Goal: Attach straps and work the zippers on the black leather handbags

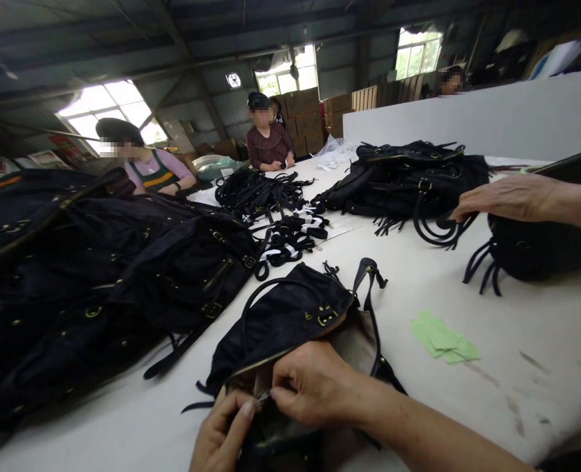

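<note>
Black leather handbag lies at the near table edge, zip open on pale lining; its contents are hidden. Left hand and right hand pinch the zip pull, fingers closed. A co-worker's hand rests on another bag, cut off at the frame's right

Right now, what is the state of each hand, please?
Left hand: closed, pinching the zipper edge of the open black fabric handbag.
Right hand: closed, fingertips pinching the same zipper edge.
</note>
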`<act>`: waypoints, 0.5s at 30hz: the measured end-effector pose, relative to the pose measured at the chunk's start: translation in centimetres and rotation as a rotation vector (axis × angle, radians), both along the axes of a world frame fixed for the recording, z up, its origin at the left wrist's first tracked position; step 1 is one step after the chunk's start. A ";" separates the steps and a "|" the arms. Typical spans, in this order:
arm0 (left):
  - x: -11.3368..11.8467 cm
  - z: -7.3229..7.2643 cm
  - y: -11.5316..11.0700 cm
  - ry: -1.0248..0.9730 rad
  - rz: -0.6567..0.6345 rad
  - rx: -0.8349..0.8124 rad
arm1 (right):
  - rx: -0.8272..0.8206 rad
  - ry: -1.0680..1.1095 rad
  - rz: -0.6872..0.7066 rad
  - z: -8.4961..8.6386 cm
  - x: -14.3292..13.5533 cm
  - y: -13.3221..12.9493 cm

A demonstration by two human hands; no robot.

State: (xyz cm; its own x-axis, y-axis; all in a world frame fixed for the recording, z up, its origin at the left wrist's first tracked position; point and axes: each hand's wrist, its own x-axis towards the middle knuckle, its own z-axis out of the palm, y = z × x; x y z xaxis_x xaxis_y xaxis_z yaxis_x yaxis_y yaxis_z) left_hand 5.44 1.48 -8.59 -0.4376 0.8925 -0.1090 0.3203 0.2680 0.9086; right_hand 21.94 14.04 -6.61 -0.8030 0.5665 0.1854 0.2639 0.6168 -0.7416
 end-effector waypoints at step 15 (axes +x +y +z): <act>-0.3 -0.5 0.0 0.067 -0.058 0.007 | -0.026 -0.037 0.003 0.7 0.2 -0.2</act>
